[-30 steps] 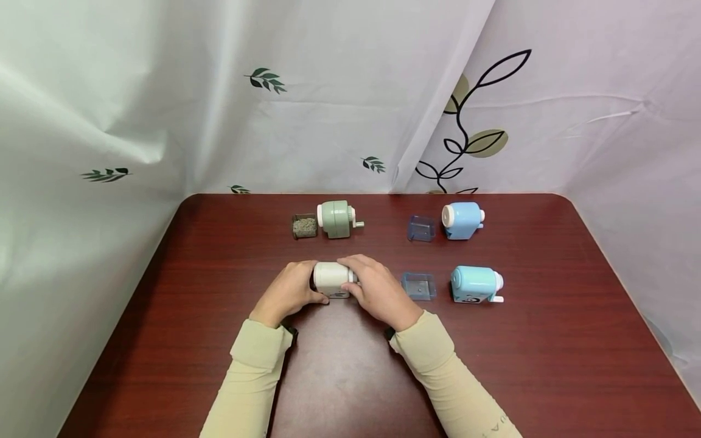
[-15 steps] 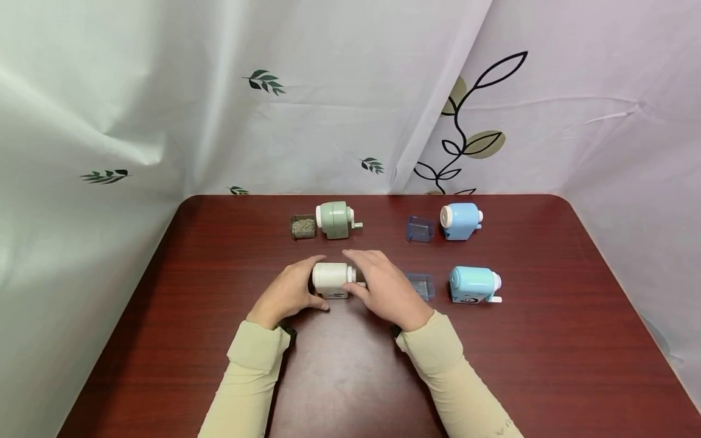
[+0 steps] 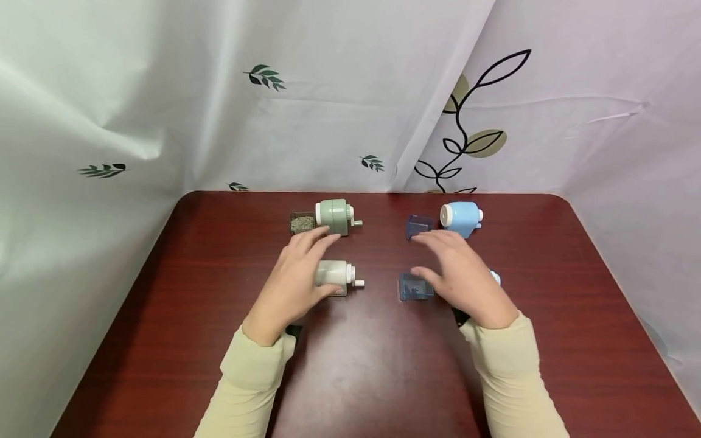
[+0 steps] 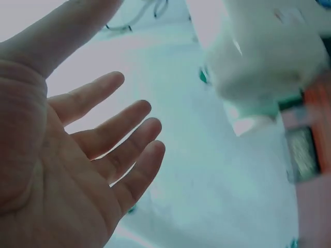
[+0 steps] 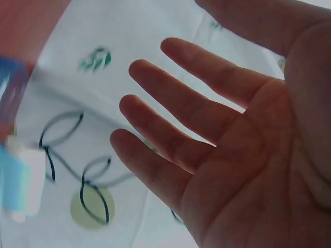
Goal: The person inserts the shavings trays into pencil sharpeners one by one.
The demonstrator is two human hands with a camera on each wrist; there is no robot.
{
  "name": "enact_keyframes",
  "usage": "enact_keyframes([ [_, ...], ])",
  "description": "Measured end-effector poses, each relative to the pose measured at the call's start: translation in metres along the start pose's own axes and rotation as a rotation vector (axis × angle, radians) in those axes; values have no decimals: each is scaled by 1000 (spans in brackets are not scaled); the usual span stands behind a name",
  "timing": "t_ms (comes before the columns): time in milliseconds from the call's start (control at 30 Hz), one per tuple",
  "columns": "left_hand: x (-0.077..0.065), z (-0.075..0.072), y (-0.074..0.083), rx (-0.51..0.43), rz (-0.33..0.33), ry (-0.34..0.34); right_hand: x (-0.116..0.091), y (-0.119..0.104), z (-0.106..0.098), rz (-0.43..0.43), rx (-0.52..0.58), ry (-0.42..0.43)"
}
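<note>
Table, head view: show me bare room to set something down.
Bare: between the left hand and the left edge of the table; the front, between the sleeves; right of the right sleeve. Crowded: the back middle, with green sharpener, blue sharpener and two trays; by the left hand, the white sharpener; around the right hand, the near tray and a white knob.

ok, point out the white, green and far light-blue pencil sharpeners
White pencil sharpener (image 3: 333, 273): head view, upper body.
Green pencil sharpener (image 3: 334, 214): head view, middle of body.
Far light-blue pencil sharpener (image 3: 465, 216): head view, middle of body.
</note>
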State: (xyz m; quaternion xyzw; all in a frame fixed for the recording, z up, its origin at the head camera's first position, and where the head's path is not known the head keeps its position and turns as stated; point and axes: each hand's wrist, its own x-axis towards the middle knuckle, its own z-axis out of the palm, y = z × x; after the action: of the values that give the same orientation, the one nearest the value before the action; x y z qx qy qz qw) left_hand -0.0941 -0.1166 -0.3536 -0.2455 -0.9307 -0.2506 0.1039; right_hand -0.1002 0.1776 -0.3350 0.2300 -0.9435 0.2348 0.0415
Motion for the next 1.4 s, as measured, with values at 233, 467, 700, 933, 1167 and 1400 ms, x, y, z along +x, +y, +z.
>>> enact_keyframes([
  [233,14,19,37,76,121,-32,-21,33,-22,42,0,-42],
  [467,29,49,62,88,163,-111,-35,53,-28,113,28,-118],
  [700,38,85,71,79,81,-245,-38,59,-21,140,41,-177],
  [933,41,106,71,159,-47,-337,-37,59,-22,207,29,-201],
  [1167,43,119,68,178,-68,-363,-35,59,-22,241,17,-225],
  [1400,44,126,65,167,-74,-364,-34,60,-20,223,3,-214],
])
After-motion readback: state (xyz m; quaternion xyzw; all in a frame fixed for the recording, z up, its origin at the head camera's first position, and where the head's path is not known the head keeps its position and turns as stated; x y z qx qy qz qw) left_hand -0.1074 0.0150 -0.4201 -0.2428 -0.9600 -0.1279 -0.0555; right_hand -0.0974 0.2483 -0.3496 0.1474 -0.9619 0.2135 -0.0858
